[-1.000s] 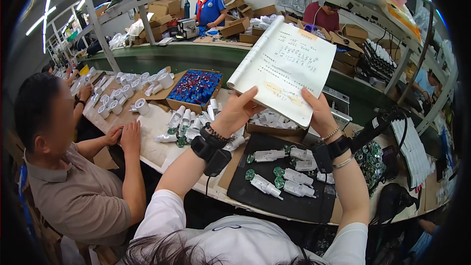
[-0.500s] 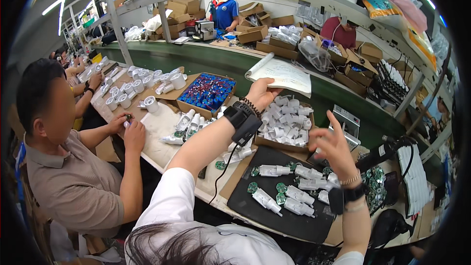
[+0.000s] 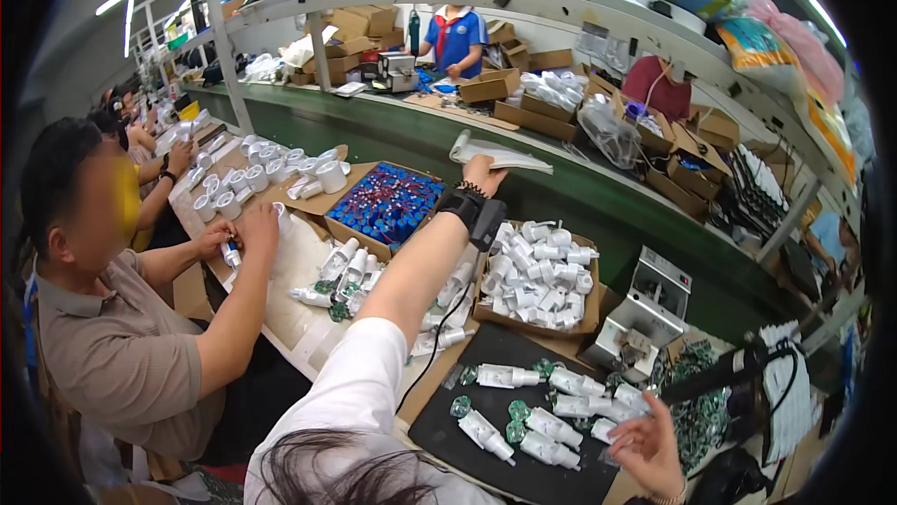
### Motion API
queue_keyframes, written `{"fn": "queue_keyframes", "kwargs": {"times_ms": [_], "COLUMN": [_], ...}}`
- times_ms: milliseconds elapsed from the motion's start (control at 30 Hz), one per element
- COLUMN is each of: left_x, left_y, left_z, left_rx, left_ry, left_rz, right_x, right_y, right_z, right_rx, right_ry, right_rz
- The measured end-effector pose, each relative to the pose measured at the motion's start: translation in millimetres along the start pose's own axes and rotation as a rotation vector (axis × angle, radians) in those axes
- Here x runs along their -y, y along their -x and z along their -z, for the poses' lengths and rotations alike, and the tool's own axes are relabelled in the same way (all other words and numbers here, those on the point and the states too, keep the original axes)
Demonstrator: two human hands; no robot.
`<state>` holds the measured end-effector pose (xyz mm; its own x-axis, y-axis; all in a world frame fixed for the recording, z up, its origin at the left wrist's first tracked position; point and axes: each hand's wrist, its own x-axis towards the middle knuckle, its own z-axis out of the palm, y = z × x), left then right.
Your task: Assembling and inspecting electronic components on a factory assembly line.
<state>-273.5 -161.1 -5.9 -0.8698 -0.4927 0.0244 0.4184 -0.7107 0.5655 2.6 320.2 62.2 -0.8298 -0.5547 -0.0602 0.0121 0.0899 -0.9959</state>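
Stretched out over the green belt, my left hand point(image 3: 480, 174) grips the near edge of an open notebook point(image 3: 516, 157) with white pages. My right hand point(image 3: 648, 449) hovers at the right side of a black mat point(image 3: 439, 440), its fingers apart and nothing visible in them. Beside its fingertips lie white plastic housings point(image 3: 551, 426) with green circuit boards point(image 3: 517, 410) attached; whether it touches the nearest one I cannot tell. Just beyond the mat stands a cardboard box point(image 3: 486, 292) full of white plastic parts point(image 3: 542, 267).
A metal fixture point(image 3: 640, 313) stands right of the box, near a pile of green boards point(image 3: 701, 412) and a black tubular arm point(image 3: 715, 374). To the left is a box of blue wired components point(image 3: 388, 206). A co-worker point(image 3: 140, 318) handles a small part there.
My left hand and the notebook have shifted left, and the notebook is seen flatter. My right hand has dropped from beside the box to the mat's right side. The co-worker's hand has moved up.
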Motion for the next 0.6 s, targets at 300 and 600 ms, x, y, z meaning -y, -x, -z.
{"fn": "queue_keyframes", "kwargs": {"times_ms": [300,600], "left_x": [-0.2,-2.1], "left_y": [-73.4,-178.8], "left_z": [39.8,170.9], "left_rx": [-0.131,-0.032], "left_ry": [-0.047,-0.503], "left_rz": [-0.011,-0.225], "right_x": [-16.0,-12.9], "right_y": [-5.3,-16.9], "right_z": [5.4,4.4], "right_rx": [0.301,0.287], "right_ry": [0.414,0.475], "right_rz": [0.020,0.126]}}
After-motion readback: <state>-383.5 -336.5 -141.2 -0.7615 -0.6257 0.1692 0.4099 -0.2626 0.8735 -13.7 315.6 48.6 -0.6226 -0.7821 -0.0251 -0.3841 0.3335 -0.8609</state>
